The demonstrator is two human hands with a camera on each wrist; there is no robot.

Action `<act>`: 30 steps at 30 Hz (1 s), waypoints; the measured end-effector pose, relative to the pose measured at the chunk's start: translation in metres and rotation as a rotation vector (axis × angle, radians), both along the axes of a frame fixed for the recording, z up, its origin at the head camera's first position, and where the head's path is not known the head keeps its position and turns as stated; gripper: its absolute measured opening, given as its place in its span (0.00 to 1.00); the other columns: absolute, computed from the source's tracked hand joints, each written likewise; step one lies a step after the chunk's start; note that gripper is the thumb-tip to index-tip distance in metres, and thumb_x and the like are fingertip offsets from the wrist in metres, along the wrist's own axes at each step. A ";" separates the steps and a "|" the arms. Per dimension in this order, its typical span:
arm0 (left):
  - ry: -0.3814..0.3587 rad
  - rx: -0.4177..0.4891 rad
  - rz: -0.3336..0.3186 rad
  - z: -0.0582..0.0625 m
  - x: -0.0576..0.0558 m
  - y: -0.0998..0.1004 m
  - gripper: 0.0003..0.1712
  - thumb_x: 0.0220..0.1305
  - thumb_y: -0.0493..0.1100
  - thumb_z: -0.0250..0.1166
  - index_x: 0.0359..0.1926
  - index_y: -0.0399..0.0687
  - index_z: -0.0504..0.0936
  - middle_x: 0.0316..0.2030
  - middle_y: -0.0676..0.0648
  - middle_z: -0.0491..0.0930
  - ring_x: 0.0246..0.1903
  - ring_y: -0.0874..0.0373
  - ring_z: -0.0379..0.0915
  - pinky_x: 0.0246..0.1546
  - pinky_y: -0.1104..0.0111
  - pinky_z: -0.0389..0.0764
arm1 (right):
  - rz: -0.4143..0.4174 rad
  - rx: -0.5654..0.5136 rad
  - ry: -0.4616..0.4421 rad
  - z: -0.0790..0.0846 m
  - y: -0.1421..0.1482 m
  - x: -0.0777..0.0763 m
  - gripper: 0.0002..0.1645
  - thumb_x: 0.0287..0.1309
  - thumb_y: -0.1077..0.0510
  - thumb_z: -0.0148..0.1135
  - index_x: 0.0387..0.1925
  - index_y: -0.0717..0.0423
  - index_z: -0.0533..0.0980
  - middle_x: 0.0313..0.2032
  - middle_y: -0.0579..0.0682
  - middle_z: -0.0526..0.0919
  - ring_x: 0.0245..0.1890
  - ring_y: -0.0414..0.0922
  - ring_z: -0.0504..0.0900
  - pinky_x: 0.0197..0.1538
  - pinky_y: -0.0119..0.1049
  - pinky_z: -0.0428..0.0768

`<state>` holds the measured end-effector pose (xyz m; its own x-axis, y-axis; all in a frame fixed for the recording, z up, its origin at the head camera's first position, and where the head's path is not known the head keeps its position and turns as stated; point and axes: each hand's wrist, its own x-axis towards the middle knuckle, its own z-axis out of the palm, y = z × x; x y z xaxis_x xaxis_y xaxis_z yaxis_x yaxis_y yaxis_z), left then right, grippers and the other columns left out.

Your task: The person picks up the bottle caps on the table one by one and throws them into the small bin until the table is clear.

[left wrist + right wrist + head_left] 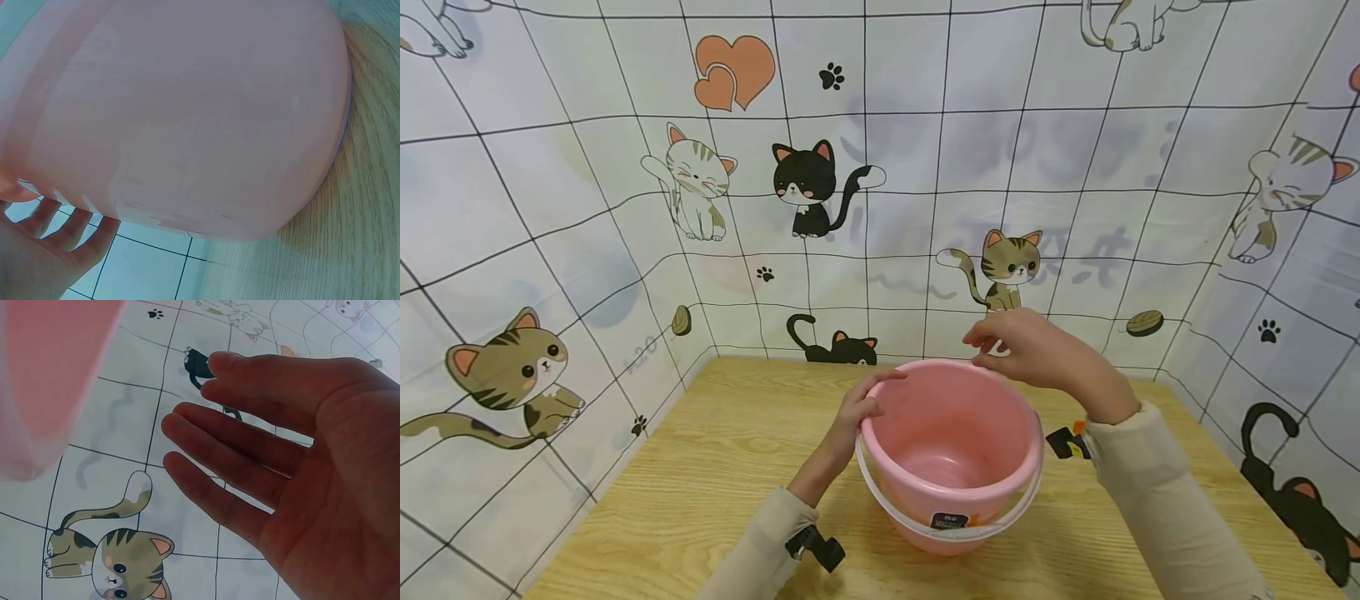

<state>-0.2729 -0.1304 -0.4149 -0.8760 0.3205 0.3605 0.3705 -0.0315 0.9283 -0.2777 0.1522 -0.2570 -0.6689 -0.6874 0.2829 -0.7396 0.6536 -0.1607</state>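
Note:
A pink plastic bucket [955,433] stands upright on the wooden table, its mouth tipped into the head view and nothing visible inside. Its pale handle [917,527] hangs down across the near side, over a dark label [950,520]. My left hand [853,410] grips the rim at the left; in the left wrist view, that hand's fingers [84,240] lie along the bucket's outer wall [206,119]. Just above the far right rim is my right hand [1037,350]. The right wrist view shows its fingers [237,447] loosely extended, apart from the bucket [56,375], holding nothing.
The light wooden table [715,483] extends to both sides of the bucket. Behind and beside it rise white walls [902,150] with a black grid and cat drawings. A black wrist device [816,547] is strapped at the left sleeve, another [1067,443] at the right.

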 end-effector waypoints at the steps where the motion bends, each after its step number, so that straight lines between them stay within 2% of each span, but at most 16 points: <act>1: 0.000 0.000 0.000 0.000 0.000 0.000 0.36 0.54 0.38 0.48 0.66 0.49 0.77 0.66 0.40 0.73 0.51 0.46 0.77 0.43 0.63 0.84 | -0.004 -0.003 -0.004 -0.001 0.002 0.000 0.15 0.63 0.60 0.69 0.50 0.58 0.85 0.45 0.51 0.90 0.43 0.46 0.88 0.47 0.45 0.87; 9: 0.005 0.000 0.001 0.001 0.002 0.000 0.36 0.55 0.37 0.48 0.66 0.50 0.77 0.66 0.40 0.73 0.51 0.43 0.77 0.43 0.59 0.84 | -0.056 -0.027 -0.029 -0.008 0.020 -0.001 0.15 0.65 0.58 0.68 0.51 0.58 0.84 0.44 0.49 0.90 0.42 0.44 0.87 0.48 0.47 0.87; 16: 0.005 0.011 -0.002 0.001 0.001 0.000 0.36 0.55 0.38 0.48 0.67 0.47 0.77 0.66 0.37 0.73 0.49 0.46 0.78 0.41 0.64 0.84 | -0.109 -0.049 -0.061 -0.019 0.036 -0.005 0.15 0.65 0.56 0.68 0.50 0.58 0.85 0.42 0.50 0.90 0.41 0.44 0.87 0.45 0.45 0.87; 20: 0.008 0.009 -0.001 0.001 0.001 0.000 0.35 0.55 0.39 0.48 0.67 0.48 0.77 0.67 0.39 0.72 0.52 0.46 0.77 0.44 0.65 0.84 | -0.145 -0.059 -0.084 -0.033 0.047 -0.005 0.15 0.65 0.56 0.67 0.50 0.58 0.85 0.42 0.49 0.90 0.41 0.44 0.87 0.45 0.45 0.87; 30: 0.012 -0.007 0.003 0.000 0.001 0.000 0.36 0.55 0.39 0.48 0.67 0.50 0.77 0.68 0.42 0.72 0.55 0.43 0.75 0.47 0.57 0.84 | -0.201 -0.139 -0.139 -0.081 0.083 -0.011 0.16 0.67 0.57 0.65 0.52 0.61 0.83 0.48 0.57 0.88 0.47 0.53 0.87 0.49 0.51 0.87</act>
<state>-0.2722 -0.1305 -0.4146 -0.8723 0.3207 0.3690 0.3819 -0.0243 0.9239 -0.2884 0.2352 -0.3382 -0.8270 -0.4977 0.2613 -0.5617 0.7497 -0.3499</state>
